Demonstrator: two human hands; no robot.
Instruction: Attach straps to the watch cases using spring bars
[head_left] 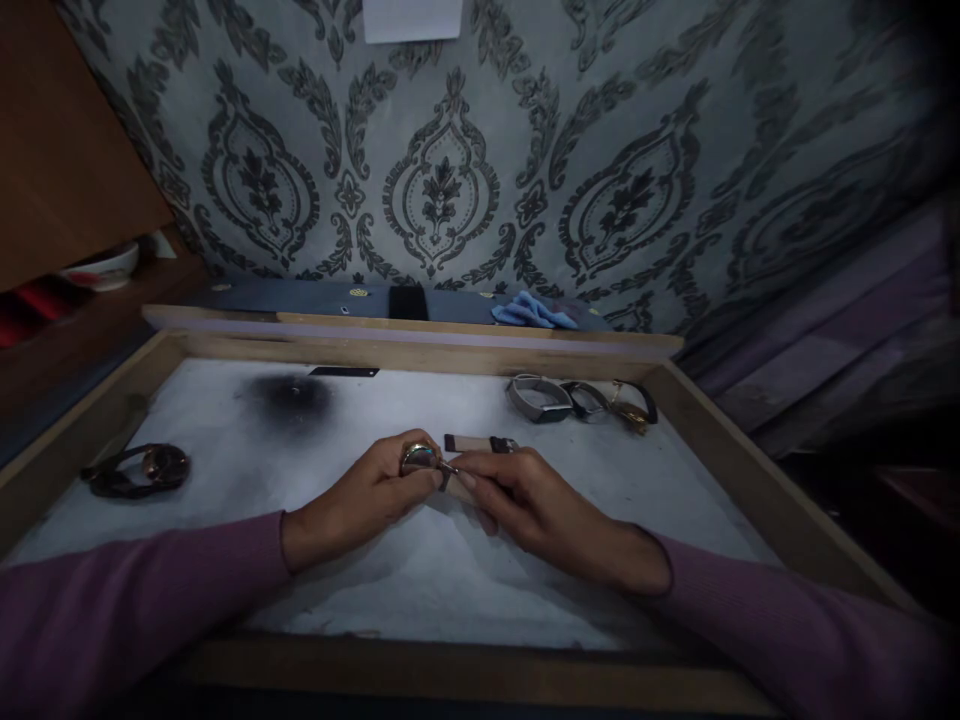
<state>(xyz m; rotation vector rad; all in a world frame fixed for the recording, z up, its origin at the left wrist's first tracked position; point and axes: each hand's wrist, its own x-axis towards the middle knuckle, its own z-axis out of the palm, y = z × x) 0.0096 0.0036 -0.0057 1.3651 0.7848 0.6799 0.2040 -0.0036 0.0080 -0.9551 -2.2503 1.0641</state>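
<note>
My left hand (382,485) is closed around a round-cased wristwatch (418,459), its face tilted up between thumb and fingers. Against the watch's right side, my right hand (525,495) pinches the end of a watch strap (459,488) whose tan underside shows below the fingers. A thin, shiny bit shows at the right fingertips; I cannot make out whether it is a pin or a tool tip. Just behind the right hand lies another strap piece (472,443), tan and dark, with a buckle at its right end, partly hidden by the fingers.
A wooden-rimmed tray (420,352) with a white base surrounds the work. On its left lies a dark-strapped watch (165,466). Toward the back right sit a grey band (538,398), a dark band (586,400) and a gold watch (630,415). A black flat strip (345,371) and blue cloth (534,310) are behind.
</note>
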